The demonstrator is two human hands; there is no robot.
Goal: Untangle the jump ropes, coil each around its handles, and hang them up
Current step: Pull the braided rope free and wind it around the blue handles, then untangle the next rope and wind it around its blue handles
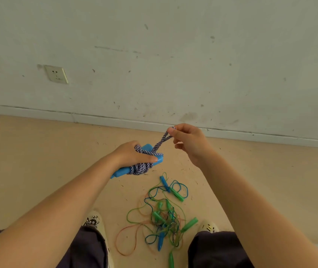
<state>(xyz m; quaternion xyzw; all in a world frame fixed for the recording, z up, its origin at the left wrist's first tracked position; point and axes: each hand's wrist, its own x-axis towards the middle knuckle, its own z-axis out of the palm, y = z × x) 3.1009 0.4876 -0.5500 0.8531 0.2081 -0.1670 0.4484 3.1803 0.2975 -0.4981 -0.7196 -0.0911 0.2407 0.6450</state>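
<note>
My left hand grips two light-blue handles held side by side, with a purple-and-white braided rope coiled around their middle. My right hand pinches a doubled loop of that same rope and holds it taut, up and to the right of the coil. On the floor between my feet lies a tangle of thin jump ropes in green, blue and orange, with green handles and blue handles mixed into it.
A white scuffed wall with a baseboard rises just ahead, and a wall socket sits at the left. The tan floor carries scattered debris. My shoes and dark trouser legs frame the tangle.
</note>
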